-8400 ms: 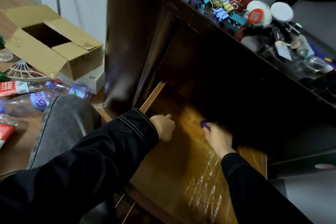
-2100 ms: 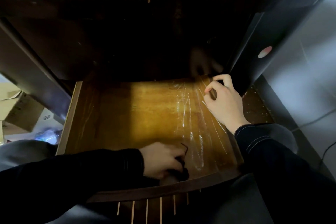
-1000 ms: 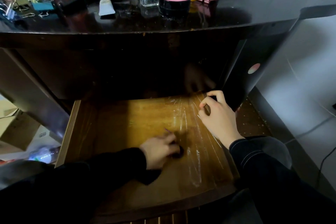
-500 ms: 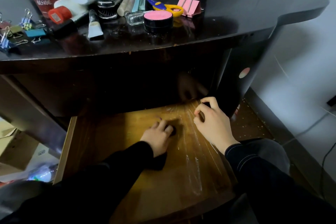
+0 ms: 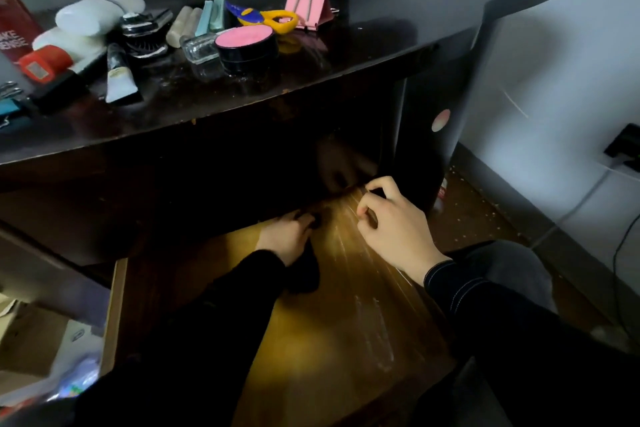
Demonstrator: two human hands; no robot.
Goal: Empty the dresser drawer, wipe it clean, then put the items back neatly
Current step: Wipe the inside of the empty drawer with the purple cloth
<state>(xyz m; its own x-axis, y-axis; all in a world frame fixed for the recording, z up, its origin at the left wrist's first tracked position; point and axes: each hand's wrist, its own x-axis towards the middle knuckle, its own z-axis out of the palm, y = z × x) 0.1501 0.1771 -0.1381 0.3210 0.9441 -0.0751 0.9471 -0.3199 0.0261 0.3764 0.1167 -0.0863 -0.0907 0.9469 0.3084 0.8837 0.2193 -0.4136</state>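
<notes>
The left hand (image 5: 289, 236) reaches to the far end of the drawer (image 5: 112, 315), its fingers curled on a small dark thing (image 5: 314, 221) too dim to identify. The right hand (image 5: 394, 232) grips the drawer's right rim. The worktop (image 5: 415, 10) overhangs both, carrying 1 pink binder clip (image 5: 306, 7), scissors (image 5: 273, 19), a pink-lidded jar (image 5: 246, 45) and a tube (image 5: 117, 76).

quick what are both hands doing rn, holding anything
left hand: grips a dark cloth on the floor of the drawer.
right hand: fingers curled at the drawer's right side; whether it grips anything cannot be told.
</notes>
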